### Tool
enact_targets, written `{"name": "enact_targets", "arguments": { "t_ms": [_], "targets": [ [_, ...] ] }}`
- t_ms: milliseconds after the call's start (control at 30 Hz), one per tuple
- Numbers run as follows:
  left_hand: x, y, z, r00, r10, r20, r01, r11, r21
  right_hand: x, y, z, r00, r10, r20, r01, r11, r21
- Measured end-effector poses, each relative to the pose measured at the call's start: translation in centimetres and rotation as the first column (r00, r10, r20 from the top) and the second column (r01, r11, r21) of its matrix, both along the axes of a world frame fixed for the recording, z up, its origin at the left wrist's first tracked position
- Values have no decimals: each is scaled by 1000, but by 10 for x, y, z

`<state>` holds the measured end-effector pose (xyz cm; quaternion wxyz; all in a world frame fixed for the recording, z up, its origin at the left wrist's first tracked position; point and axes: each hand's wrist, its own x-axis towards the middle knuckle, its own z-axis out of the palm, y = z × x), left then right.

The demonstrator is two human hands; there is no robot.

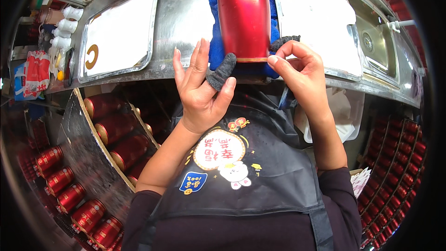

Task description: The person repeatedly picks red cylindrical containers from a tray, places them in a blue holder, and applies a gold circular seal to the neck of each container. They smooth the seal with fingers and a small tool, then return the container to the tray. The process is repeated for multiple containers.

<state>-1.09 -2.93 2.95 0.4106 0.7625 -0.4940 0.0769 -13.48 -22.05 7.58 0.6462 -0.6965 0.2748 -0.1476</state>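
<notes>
A glossy red bottle-shaped vessel (244, 16) lies on a blue cloth (215, 28) at the metal counter's front edge, its end towards me. A thin gold band (251, 59) runs along that near end. My left hand (200, 83) is open with fingers spread; its index finger wears a dark grey cloth finger cover (222, 72) that rests against the vessel's lower left edge. At the lower right edge, my right hand (302, 67) has thumb and forefinger closed beside the gold band's end. What they pinch is too small to make out. Another grey finger cover (285, 42) shows behind that hand.
White-surfaced trays (152, 32) (316, 18) flank the vessel, the left one bearing a gold C-shaped piece (92, 56). A sink (374, 39) is at far right. Red vessels (114, 128) fill a crate below left, and a white bin (341, 111) sits below right.
</notes>
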Motion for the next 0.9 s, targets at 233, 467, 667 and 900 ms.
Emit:
{"name": "enact_targets", "arguments": {
  "t_ms": [233, 467, 667, 900],
  "targets": [
    [-1, -11, 14, 994, -24, 108, 22, 1000, 16, -2, -2, -3, 1000, 7, -3, -7, 1000, 30],
    [-2, -24, 25, 979, -37, 202, 37, 999, 1, -1, -2, -3, 1000, 23, -3, -22, 999, 40],
    [-5, -42, 30, 962, -77, 260, 57, 995, 85, -2, -4, -7, 999, 14, -40, -12, 999, 53],
    [12, -41, 8, 958, -68, -278, 26, 988, -152, -2, -10, -2, 993, 89, -82, -84, 995, 59]
  ]
}}
